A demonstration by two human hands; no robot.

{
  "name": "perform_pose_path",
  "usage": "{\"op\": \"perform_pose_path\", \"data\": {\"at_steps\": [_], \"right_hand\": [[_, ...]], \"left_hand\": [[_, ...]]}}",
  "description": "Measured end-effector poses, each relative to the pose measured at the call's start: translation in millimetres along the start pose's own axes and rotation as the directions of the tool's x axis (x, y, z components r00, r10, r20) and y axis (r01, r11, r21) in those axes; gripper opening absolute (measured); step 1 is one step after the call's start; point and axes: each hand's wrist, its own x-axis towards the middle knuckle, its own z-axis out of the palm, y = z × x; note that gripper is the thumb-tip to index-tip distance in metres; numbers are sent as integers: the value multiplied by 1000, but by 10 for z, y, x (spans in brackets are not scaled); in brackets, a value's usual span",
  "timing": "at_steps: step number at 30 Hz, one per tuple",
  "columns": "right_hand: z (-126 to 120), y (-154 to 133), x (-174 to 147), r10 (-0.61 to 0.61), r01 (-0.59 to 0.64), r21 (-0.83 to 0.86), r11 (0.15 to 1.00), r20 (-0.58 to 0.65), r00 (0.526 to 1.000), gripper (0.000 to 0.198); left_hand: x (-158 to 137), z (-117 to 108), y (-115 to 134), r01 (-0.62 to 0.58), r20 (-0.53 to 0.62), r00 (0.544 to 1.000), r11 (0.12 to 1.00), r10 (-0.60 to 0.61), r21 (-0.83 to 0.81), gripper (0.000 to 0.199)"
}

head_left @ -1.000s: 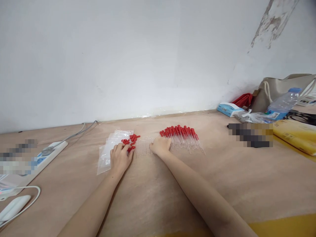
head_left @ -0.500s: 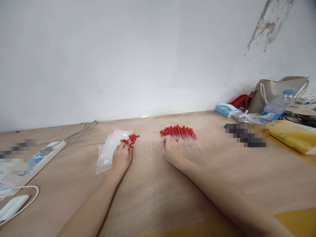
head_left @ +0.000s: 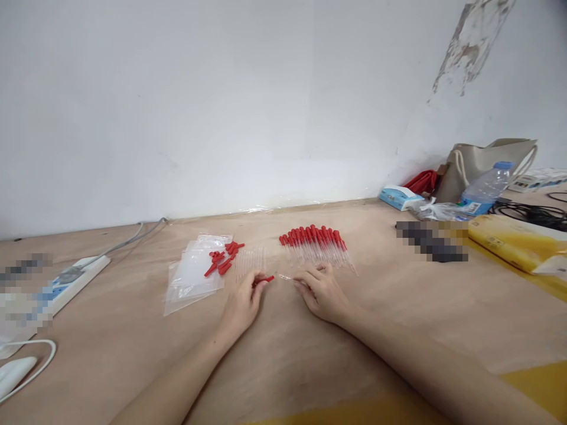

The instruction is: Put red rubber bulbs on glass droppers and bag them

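Observation:
Between the fingers of my left hand [head_left: 244, 301] is a red rubber bulb [head_left: 269, 278], its end pointing right. My right hand [head_left: 322, 291] pinches a clear glass dropper tube [head_left: 286, 277], whose tip points left toward the bulb with a small gap between them. Beyond my right hand lies a row of droppers fitted with red bulbs [head_left: 313, 235]. Several bare glass tubes [head_left: 251, 260] lie side by side past my left hand. A small pile of loose red bulbs [head_left: 225, 265] rests partly on clear plastic bags [head_left: 190, 280].
On the left are a power strip [head_left: 82, 274] with a grey cable and a white device [head_left: 16, 375]. At the right stand a blue box [head_left: 401, 198], a plastic bottle [head_left: 487, 189], a grey bag [head_left: 478, 162] and a yellow pack [head_left: 514, 239]. A wall [head_left: 221, 106] closes off the back.
My left hand has left the bulb pile and moved right with a red bulb. My right hand has drawn back from the dropper row and now holds a glass tube. The view has shifted slightly.

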Motion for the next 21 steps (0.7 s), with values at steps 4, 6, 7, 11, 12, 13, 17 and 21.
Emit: {"op": "perform_pose_path", "data": {"at_steps": [4, 6, 7, 11, 12, 13, 17, 21], "right_hand": [[0, -1, -21, -20, 19, 26, 999, 11, 1000, 18], [5, 10, -27, -17, 17, 39, 999, 13, 1000, 19], [7, 12, -28, -14, 13, 44, 999, 14, 1000, 19], [2, 3, -29, 6, -7, 59, 998, 27, 1000, 18], [0, 1, -31, 7, -9, 64, 998, 31, 1000, 18], [-2, 2, -34, 5, -7, 70, 998, 34, 999, 18], [2, 32, -38, -28, 21, 115, 993, 63, 998, 18], [0, 100, -28, -78, 60, 146, 987, 119, 990, 20]], "left_hand": [[-45, 91, 138, -22, 44, 999, 992, 28, -126, 24], [-38, 86, 157, -40, 59, 997, 989, 49, -143, 24], [-34, 78, 164, -45, 65, 996, 988, 55, -148, 23], [-30, 53, 201, -25, 72, 997, 985, 37, -173, 20], [-32, 53, 209, -12, 79, 997, 983, 26, -183, 19], [-34, 56, 212, 4, 91, 996, 981, 14, -192, 18], [-55, 80, 183, 55, 131, 991, 976, -27, -212, 14], [-89, 87, 160, 44, 165, 986, 973, -6, -226, 15]]}}
